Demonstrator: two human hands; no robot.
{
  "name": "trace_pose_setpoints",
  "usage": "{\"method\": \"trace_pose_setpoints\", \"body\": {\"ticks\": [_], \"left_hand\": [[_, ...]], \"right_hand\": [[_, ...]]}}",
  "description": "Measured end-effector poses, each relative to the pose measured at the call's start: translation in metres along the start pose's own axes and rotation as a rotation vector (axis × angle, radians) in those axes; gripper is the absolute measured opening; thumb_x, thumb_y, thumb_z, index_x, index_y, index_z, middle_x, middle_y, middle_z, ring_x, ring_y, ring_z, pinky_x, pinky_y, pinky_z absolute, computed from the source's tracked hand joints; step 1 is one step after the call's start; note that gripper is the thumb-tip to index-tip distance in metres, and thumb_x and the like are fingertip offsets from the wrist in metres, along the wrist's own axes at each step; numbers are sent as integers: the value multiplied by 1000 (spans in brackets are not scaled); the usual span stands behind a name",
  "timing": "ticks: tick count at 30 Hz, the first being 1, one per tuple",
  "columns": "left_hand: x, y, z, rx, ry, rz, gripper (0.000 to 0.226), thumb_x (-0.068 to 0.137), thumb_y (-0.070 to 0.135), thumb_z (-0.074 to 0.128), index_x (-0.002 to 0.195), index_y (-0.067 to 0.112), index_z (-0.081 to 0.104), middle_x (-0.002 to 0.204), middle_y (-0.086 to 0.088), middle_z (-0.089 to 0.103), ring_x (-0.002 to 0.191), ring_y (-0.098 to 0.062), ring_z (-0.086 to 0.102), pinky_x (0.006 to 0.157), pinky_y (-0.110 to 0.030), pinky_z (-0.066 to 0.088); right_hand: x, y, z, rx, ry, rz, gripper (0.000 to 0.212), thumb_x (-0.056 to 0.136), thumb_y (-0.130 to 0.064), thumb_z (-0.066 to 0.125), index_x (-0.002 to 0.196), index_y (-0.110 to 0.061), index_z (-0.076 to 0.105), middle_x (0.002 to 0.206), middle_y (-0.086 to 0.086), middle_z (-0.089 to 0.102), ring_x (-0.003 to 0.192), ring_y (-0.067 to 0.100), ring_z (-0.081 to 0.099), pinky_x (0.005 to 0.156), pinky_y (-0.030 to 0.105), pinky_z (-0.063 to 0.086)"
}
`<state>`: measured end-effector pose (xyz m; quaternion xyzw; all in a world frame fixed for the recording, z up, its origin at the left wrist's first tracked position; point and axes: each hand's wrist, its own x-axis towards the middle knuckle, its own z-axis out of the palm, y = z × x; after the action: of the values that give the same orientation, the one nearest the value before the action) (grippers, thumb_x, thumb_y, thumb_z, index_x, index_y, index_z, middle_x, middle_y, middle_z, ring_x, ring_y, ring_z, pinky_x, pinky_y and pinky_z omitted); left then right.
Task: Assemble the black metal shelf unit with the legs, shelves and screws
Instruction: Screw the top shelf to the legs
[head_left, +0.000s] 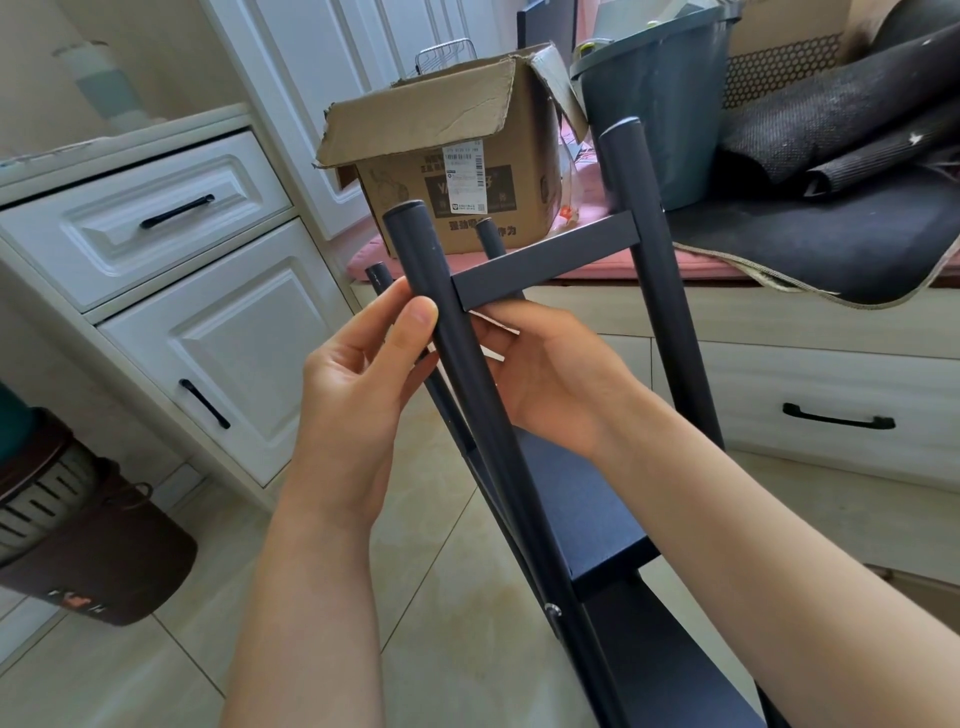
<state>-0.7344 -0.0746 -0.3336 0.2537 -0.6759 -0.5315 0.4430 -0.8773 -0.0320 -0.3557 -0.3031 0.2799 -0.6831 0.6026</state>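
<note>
The black metal shelf unit stands tilted in front of me on the tiled floor. Its near leg (467, 364) is a round black tube running from upper left to lower right. A flat top shelf (545, 260) spans between this leg and the right leg (654, 270). A lower shelf (587, 514) sits further down, and a screw head (551, 609) shows on the near leg below it. My left hand (358, 379) holds the near leg from the left, thumb on its front. My right hand (550, 374) reaches behind the leg, just under the top shelf's corner; its fingertips are hidden.
A torn cardboard box (457, 156) and a grey bucket (660, 93) sit on the pink-cushioned bench behind the shelf. Dark mats (841, 208) lie on the right. White cabinets (171, 291) line the left, with a brown basket (78, 530) on the floor beside them.
</note>
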Motion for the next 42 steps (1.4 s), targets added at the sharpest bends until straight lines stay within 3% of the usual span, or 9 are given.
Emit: {"method": "trace_pose_setpoints", "body": {"ticks": [8,15,20,31,42], "left_hand": [[0,-1,-1,20,3,-7,46,82,41,65,125,25,68,116,6,75,114,-14,68,105,-41,50],[0,-1,-1,25,14,-12,52,80,43,65,128,24,66,118,5,74,116,-15,67,106,-43,49],[0,0,-1,24,10,-14,49,80,43,65,126,25,67,117,6,74,114,-15,68,105,-42,50],[0,-1,-1,15,2,-8,46,81,41,65,124,26,68,117,6,74,114,-14,68,103,-39,51],[1,-2,-2,35,2,-3,46,83,42,65,126,26,67,119,6,73,117,-14,66,106,-43,49]], "right_hand": [[5,3,-1,-47,26,-12,18,96,-29,60,110,-17,63,82,-4,64,79,12,61,76,31,50],[3,3,-3,0,-34,-43,14,97,-19,56,107,-17,65,90,-2,66,88,16,59,84,33,46],[6,6,-5,-15,-6,-57,22,97,-20,59,118,-15,63,96,0,64,96,17,57,83,31,48],[6,6,-3,-14,6,-68,21,97,-21,58,116,-14,63,90,-1,65,91,14,60,79,30,51],[3,3,3,-25,33,-51,15,96,-25,60,85,-15,62,65,-6,56,71,12,58,67,28,50]]}}
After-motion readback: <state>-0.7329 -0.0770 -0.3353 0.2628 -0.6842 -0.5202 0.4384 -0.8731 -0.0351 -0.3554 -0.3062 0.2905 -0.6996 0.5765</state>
